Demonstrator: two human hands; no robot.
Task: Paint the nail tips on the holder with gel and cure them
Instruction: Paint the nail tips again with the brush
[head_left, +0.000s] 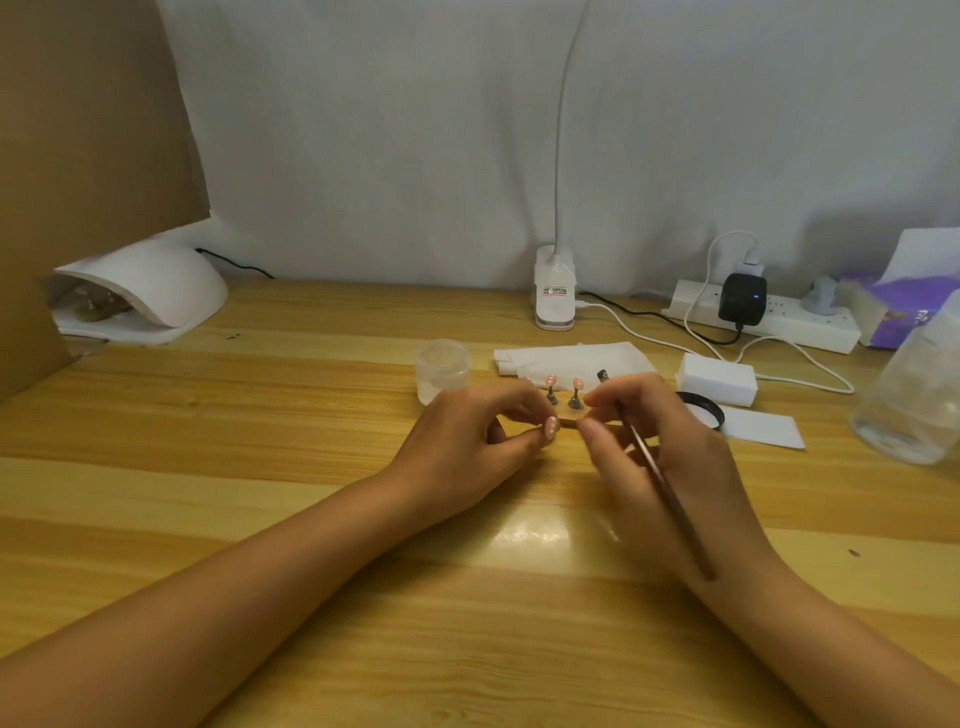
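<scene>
A small wooden holder lies on the desk just behind my hands, with pink nail tips on little metal stands. My left hand pinches one pink nail tip between thumb and fingers, just in front of the holder. My right hand grips a thin dark brush, whose handle runs back along my wrist; its bristle end is hidden by my fingers. The white curing lamp sits at the far left of the desk.
A clear plastic jar stands behind my left hand. Folded white tissue, a white block, a black lid ring and white paper lie to the right. A clip lamp, power strip, clear bottle stand further back.
</scene>
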